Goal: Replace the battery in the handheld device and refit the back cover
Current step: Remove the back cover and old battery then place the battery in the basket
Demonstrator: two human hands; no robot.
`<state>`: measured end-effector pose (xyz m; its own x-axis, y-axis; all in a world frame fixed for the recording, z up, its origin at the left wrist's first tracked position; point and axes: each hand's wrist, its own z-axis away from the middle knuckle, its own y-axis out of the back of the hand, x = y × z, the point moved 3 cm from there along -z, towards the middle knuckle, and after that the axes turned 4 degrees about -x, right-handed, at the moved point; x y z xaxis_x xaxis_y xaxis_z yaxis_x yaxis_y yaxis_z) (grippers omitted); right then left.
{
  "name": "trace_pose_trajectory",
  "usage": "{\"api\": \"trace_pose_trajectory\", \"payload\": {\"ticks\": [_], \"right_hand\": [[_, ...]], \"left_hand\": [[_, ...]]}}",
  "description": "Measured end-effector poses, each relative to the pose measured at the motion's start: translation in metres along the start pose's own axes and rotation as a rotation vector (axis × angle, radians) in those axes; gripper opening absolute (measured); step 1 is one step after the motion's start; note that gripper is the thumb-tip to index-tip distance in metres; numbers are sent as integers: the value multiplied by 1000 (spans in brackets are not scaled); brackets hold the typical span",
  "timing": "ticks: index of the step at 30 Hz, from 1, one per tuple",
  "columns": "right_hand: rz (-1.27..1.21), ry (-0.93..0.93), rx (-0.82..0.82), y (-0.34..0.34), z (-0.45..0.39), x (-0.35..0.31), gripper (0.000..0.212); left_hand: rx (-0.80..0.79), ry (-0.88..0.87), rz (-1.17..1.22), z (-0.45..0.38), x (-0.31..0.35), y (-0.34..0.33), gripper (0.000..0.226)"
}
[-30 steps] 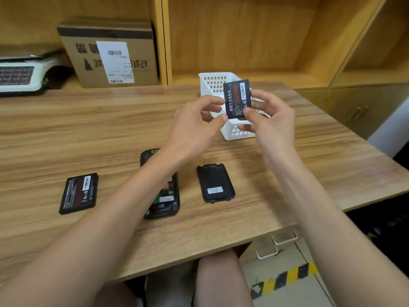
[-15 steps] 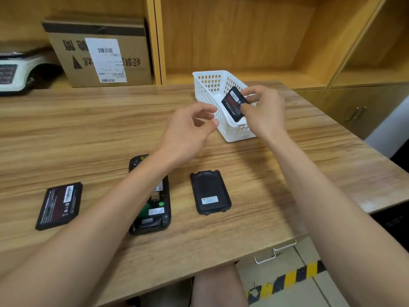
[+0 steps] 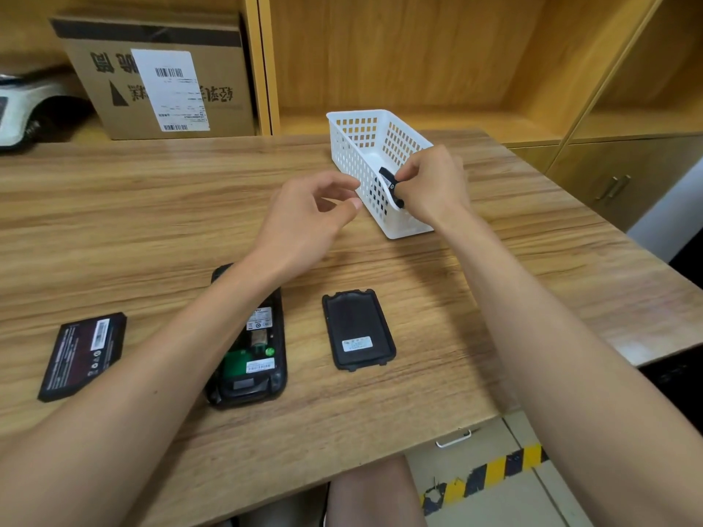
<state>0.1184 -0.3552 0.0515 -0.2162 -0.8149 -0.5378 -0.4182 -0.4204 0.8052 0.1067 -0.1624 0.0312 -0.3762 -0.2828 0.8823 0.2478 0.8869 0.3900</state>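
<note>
The black handheld device (image 3: 258,351) lies face down on the wooden table (image 3: 114,222), its battery bay uncovered and partly hidden by my left forearm. To its right lies the black back cover (image 3: 357,329), inner side up. A black battery (image 3: 83,353) rests at the far left. My right hand (image 3: 433,184) pinches a second black battery (image 3: 390,186) inside the white basket (image 3: 353,146), most of it hidden by the basket wall and my fingers. My left hand (image 3: 308,222) hovers open just left of the basket, holding nothing.
A cardboard box (image 3: 159,78) with a shipping label stands on the shelf at the back left, beside a white scale (image 3: 23,108). Wooden cabinets stand on the right. The table's front edge runs near my knee, above yellow-black floor tape (image 3: 490,473).
My right hand has carried the battery down from in front of me into the white basket. My left hand let go of it and now hangs open.
</note>
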Motion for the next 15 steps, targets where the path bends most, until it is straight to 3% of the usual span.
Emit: {"api": "trace_pose_trajectory", "payload": {"ticks": [7,12,15], "right_hand": [[-11,-12,-127,5,2,0,17],[46,-23,-183,11,1,-2,28],[83,-39,-222,8,-6,2,18]], "left_hand": [[-1,1,-28,6,3,5,21],[-2,6,-26,6,4,6,20],[1,2,-22,7,5,7,20]]}}
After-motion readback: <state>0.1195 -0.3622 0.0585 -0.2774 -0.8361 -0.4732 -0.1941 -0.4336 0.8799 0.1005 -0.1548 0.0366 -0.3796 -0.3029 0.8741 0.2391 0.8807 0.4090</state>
